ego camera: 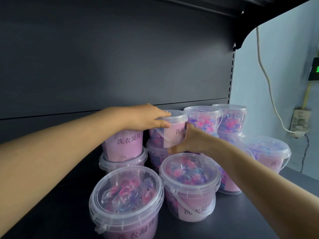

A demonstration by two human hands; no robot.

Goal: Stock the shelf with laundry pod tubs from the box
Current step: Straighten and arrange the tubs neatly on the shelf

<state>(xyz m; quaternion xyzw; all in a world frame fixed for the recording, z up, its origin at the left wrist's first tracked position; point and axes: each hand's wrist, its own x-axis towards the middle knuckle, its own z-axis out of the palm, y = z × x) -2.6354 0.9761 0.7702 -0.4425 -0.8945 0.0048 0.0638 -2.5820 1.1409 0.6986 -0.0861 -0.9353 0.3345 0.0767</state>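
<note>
Tub gripped, fingers curled: left hand, right hand (other tubs crowd beside).

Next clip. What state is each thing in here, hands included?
top middle tub: lidded, upright, stacked on another tub, held by both hands
left hand: grips that tub's lid rim
right hand: curled round that tub's side
front left tub: lidded, upright, handle down
front right tub: lidded, upright, handle down
wall display: lit green
</note>
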